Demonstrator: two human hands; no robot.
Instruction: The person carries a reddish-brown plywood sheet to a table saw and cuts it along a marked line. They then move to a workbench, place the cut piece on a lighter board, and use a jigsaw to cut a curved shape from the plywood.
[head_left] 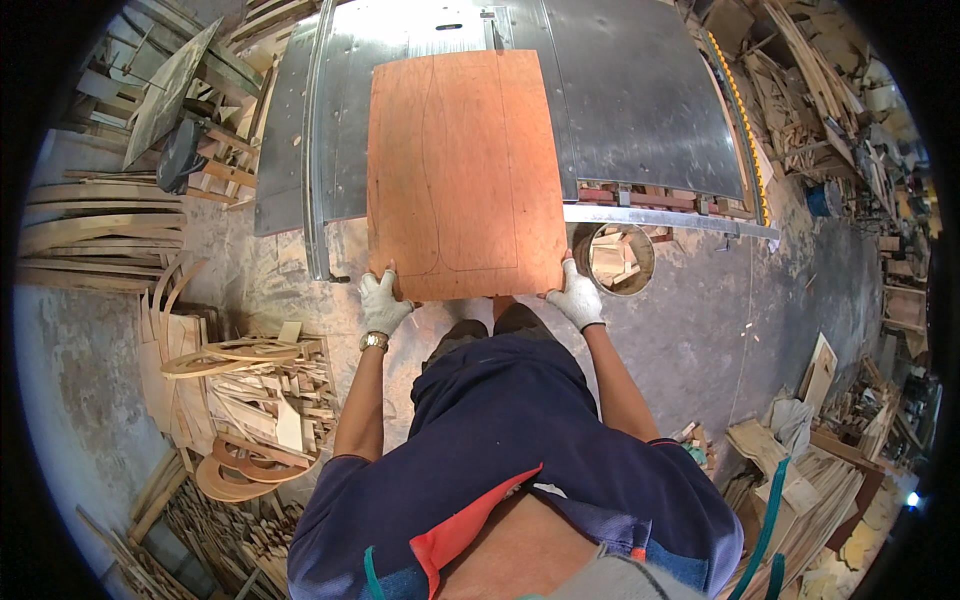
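Observation:
A reddish plywood panel (470,165) with thin drawn outlines extends away from me over the grey metal top of a sliding table machine (645,110). My left hand (381,300), in a white work glove with a watch at the wrist, grips the panel's near left corner. My right hand (575,296), also gloved, grips the near right corner. The panel's near end overhangs the machine's front edge; whether its far part rests on the top I cannot tell. Fingers under the board are hidden.
A metal rail (320,160) runs along the machine's left. A round bin (650,262) of offcuts stands right of the panel. Piles of curved wood pieces (245,420) lie at lower left, stacked strips (100,220) at left, and boards and scraps (810,495) at lower right.

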